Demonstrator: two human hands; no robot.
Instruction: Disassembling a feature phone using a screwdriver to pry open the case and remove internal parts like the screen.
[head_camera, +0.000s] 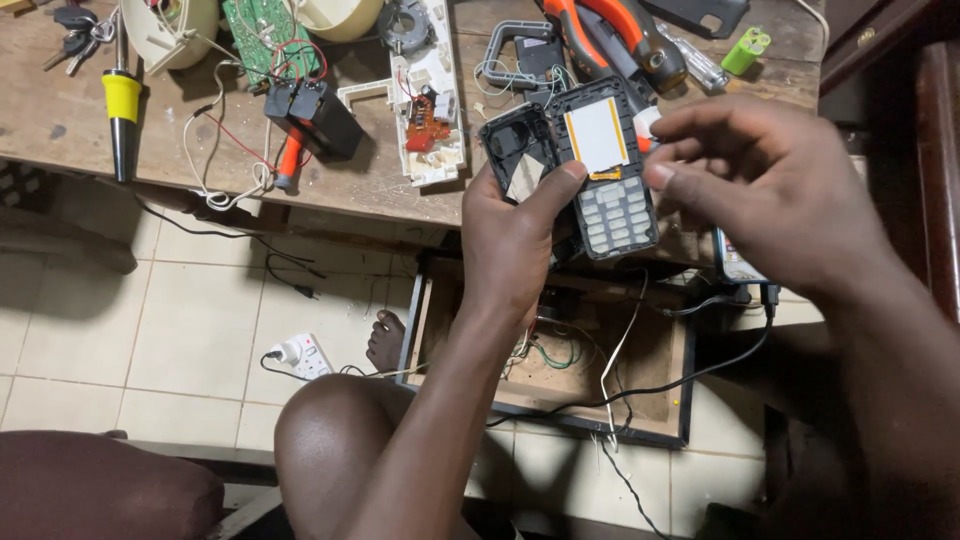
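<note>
Black plastic phone shell (612, 170), stripped open, sits in my hands over the table edge: pale bare screen panel framed by thin orange strips, grey rubbery keypad grid below it. My left hand (512, 235) is clamped around the lower body, thumb laid flat across the front just beside the keypad. A second black piece, the back frame (520, 150), hollow and rounded-cornered with a tan patch inside, is held against the phone's left side by the same hand. My right hand (765, 190) comes in from the right, fingers bunched and pinching at the top right corner of the screen; a small white bit shows at the fingertips, can't tell what it is.

Worn scratched wooden table (60, 110) behind. On it: green circuit board (262, 35) with red and white wires, two boxy black blocks (318, 112), a white plastic casing (428, 110) with an orange-brown component inside, a yellow-collared soldering iron (122, 105) with dark metal tip, keys (75, 35), orange and black tool handles (620, 40), a green cylinder cell (746, 50).

Below, an open wooden box (590, 350) with loose wires lies on pale floor tiles, a white power strip (300, 355) just left of it. My bare knee (335, 440) is in the foreground.
</note>
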